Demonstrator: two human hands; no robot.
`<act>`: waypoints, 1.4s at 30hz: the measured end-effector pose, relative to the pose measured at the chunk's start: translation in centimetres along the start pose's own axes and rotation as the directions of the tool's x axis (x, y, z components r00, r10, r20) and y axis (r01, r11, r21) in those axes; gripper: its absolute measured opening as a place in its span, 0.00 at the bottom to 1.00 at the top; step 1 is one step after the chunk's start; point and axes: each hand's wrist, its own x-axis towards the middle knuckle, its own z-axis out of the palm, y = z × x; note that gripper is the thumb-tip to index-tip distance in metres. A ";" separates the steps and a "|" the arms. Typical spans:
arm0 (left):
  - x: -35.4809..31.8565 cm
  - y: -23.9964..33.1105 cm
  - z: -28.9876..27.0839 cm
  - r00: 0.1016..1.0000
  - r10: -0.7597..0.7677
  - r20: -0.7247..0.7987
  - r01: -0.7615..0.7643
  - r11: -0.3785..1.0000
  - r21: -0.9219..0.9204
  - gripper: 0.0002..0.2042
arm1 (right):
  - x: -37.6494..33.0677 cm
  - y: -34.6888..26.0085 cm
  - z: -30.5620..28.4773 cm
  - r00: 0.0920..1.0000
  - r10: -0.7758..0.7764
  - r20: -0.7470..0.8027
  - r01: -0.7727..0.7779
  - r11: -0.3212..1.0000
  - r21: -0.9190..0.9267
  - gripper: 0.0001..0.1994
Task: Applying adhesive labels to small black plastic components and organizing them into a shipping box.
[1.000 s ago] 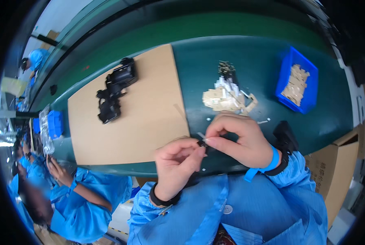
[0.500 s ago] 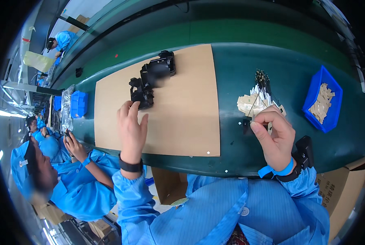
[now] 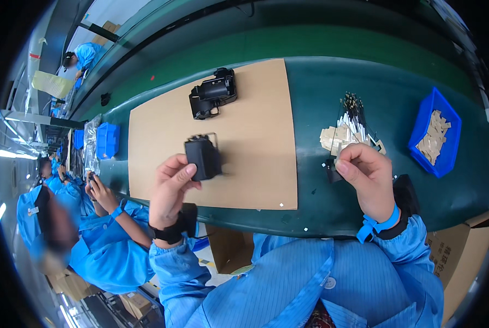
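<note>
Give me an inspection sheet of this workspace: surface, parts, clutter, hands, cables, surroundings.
Surface: green table with a brown cardboard sheet.
Parts: one black housing, slightly blurred, in hand; another black part on the cardboard.
Clutter: small white bits; blue bin of tan pieces.
Hands: left hand grips the housing; right hand pinches a thin item, too small to identify.
Cables: thin black wires, bunched beyond the right hand.
Surroundings: co-worker at left; cardboard box lower right.

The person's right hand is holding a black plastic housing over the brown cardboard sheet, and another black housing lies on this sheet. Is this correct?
Not quite: the head view shows the left hand, not the right hand, holding the black plastic housing over the brown cardboard sheet. The other black housing does lie on the sheet.
</note>
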 end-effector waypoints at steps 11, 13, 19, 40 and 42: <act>-1.5 -3.8 11.3 0.965 0.137 0.224 0.071 0.684 -0.726 0.18 | -0.1 1.3 0.8 0.990 0.117 0.077 -0.140 0.838 0.528 0.06; -1.9 -3.9 13.6 0.950 0.101 0.297 0.168 0.636 -0.753 0.18 | -0.2 0.8 1.1 0.995 0.046 0.084 -0.087 0.799 0.595 0.06; -1.8 -3.9 17.4 0.902 0.104 0.419 0.282 0.591 -0.755 0.17 | -0.4 -0.8 0.4 0.965 -0.261 0.007 0.219 0.827 0.518 0.05; -3.2 -2.7 16.8 0.955 0.222 0.197 -0.106 0.876 -0.470 0.29 | -0.8 -1.6 -0.3 0.939 -0.334 0.081 0.343 0.931 -0.124 0.04; -3.0 -2.7 17.0 0.961 0.237 0.143 -0.145 0.869 -0.473 0.30 | -0.8 -1.7 -0.2 0.923 -0.376 0.078 0.384 0.893 -0.236 0.03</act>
